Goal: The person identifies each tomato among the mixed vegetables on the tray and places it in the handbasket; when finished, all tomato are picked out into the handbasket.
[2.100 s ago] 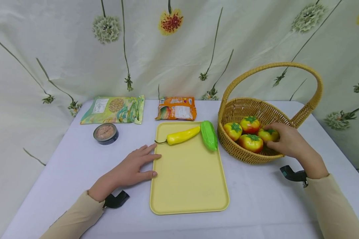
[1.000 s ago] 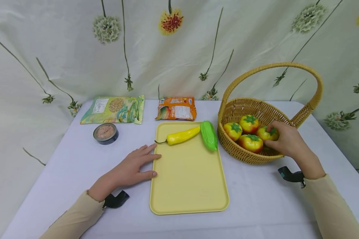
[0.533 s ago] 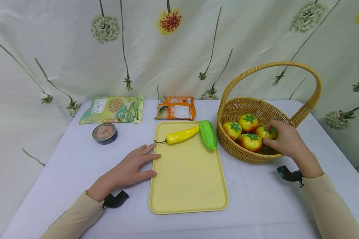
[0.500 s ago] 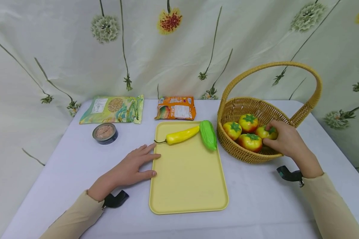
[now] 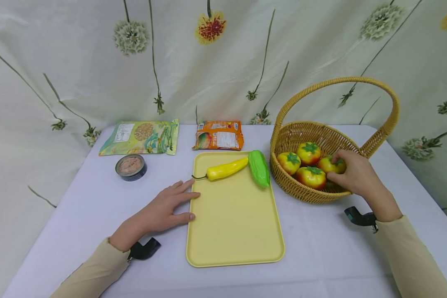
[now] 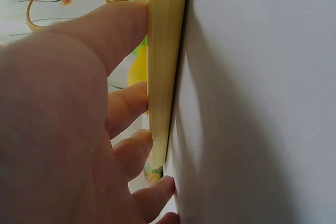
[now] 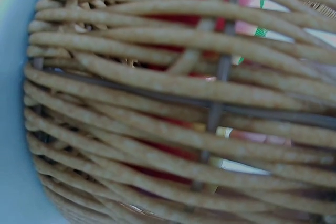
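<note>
In the head view, my right hand [image 5: 354, 171] reaches inside the wicker basket [image 5: 301, 194]. Its thumb and forefinger hold the rightmost yellow-red tomato [image 5: 327, 164] by its sides; the other fingers are hidden. Several more tomatoes, such as the front one [image 5: 311, 178], lie beside it, all with green leafy tops. The basket's weave [image 7: 157, 87] fills the right wrist view and hides that hand. My left hand [image 5: 164, 210] lies with fingers spread, its fingertips touching the left rim of the yellow tray [image 5: 234, 231]. The left wrist view shows these fingers against the tray's edge [image 6: 167, 66].
A yellow chili pepper [image 5: 227, 169] and a green, bumpy, elongated vegetable [image 5: 259, 169] lie at the tray's far end. Behind the tray stand an orange packet [image 5: 219, 135] and a green-yellow bag [image 5: 139, 137]. A round tin [image 5: 131, 167] sits at left. The basket's tall handle [image 5: 339, 80] arches up.
Over two seconds my right hand has shifted slightly left, its forefinger lifting and bending over the tomato. During the last half second it is nearly still. My left hand has not moved.
</note>
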`<state>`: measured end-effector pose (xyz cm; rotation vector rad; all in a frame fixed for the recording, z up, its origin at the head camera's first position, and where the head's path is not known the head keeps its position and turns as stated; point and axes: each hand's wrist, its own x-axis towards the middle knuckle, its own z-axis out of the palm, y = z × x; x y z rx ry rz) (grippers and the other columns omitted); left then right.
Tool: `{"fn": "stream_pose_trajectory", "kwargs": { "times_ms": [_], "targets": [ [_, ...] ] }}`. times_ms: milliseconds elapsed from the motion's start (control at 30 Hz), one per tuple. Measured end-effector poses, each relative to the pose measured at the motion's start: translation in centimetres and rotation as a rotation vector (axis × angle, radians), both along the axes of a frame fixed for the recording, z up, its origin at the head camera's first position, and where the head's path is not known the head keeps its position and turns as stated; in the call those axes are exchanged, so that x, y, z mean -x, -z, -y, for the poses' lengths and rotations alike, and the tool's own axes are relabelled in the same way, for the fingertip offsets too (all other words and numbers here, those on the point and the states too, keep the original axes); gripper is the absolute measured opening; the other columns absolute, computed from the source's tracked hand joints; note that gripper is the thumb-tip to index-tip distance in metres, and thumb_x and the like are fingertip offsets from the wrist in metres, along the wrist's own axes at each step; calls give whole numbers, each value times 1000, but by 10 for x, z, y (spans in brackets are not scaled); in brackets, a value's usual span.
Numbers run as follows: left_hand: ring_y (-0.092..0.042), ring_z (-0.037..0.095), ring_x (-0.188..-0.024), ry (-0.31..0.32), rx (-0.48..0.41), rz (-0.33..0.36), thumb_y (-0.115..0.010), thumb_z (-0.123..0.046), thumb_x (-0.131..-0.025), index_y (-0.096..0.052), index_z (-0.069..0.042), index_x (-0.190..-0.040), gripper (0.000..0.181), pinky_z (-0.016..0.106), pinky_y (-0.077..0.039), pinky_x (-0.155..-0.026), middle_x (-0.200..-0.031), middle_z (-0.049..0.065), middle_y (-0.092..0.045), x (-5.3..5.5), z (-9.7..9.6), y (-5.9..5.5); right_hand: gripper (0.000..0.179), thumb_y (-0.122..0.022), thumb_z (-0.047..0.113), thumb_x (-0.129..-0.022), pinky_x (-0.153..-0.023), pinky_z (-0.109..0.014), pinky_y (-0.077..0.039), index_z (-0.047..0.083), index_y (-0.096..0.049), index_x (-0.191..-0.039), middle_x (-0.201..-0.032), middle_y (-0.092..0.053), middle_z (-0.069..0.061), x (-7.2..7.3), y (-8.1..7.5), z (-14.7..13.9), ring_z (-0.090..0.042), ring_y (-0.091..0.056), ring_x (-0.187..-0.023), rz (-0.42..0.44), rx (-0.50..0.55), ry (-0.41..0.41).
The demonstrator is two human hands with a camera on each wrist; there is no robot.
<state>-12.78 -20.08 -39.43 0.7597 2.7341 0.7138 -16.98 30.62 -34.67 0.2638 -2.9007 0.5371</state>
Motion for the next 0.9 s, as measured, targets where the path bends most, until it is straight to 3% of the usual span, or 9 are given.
{"fn": "stream_pose_trajectory", "kwargs": {
  "times_ms": [900],
  "targets": [
    [-23,49,-154,1,1,-5,-71,-41,-93,-59,-17,-144,57,71,-23,-120,-168,11,-31,0,-2,-1,33,-78,11,-80,-66,-36,-44,-2,-61,-105,-103,-64,-26,-2,1,-2,-33,-55,-82,-30,34,14]
  ]
}}
